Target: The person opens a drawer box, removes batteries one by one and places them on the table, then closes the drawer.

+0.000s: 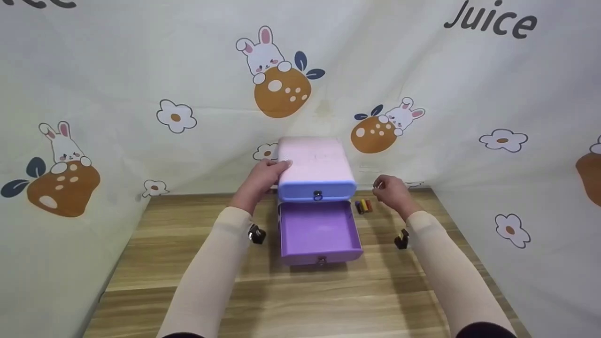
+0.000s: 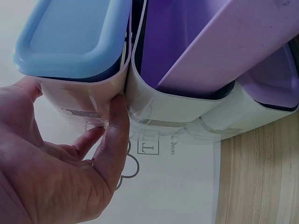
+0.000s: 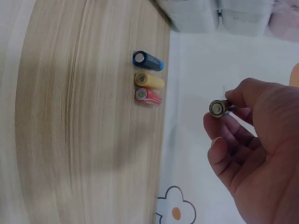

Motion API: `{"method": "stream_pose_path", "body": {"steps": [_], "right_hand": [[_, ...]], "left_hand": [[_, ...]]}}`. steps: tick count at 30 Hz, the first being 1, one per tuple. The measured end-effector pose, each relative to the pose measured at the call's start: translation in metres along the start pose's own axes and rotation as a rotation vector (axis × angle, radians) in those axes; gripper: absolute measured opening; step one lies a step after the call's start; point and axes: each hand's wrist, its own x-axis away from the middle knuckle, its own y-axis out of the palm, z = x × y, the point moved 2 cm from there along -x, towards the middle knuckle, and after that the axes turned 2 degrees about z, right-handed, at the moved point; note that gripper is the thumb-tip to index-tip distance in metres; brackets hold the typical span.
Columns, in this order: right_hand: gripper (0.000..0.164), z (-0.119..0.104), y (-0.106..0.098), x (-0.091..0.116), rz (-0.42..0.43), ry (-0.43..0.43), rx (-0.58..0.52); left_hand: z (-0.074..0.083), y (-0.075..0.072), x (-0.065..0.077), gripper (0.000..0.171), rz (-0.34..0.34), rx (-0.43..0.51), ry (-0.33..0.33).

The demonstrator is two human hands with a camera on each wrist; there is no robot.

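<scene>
A stacked drawer cabinet [image 1: 312, 157] with a pink top stands by the back wall. Its blue top drawer [image 1: 300, 192] is closed, while the purple drawer [image 1: 321, 230] below is pulled out, showing a bare floor. My left hand [image 1: 264, 178] grips the top unit's left side, thumb over the upper edge; in the left wrist view a finger [image 2: 117, 126] lies along the lower edge of the pink casing [image 2: 79, 95]. Right of the cabinet, my right hand [image 1: 392, 191] pinches a battery [image 3: 217, 108] between thumb and fingertips, above the table, its end facing the camera.
On the wooden table [image 1: 178, 244], right of the cabinet, lie a dark blue battery [image 3: 148, 60], a yellow battery [image 3: 149, 80] and a red battery [image 3: 148, 96] side by side. A closed lilac drawer [image 2: 275, 77] sits lowest. Printed cloth [image 1: 202, 56] hangs behind and at both sides.
</scene>
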Motion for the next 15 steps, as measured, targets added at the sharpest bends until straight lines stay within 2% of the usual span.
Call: {"method": "stream_pose_path", "body": {"steps": [9,15], "right_hand": [[0.012,0.009,0.005,-0.006,0.002,0.019,0.007],[0.012,0.012,0.008,-0.009,-0.004,0.052,0.005]], "left_hand": [[-0.001,0.0,0.001,0.08,-0.012,0.043,0.016],[-0.001,0.0,-0.002,0.082,-0.005,0.018,0.018]]}}
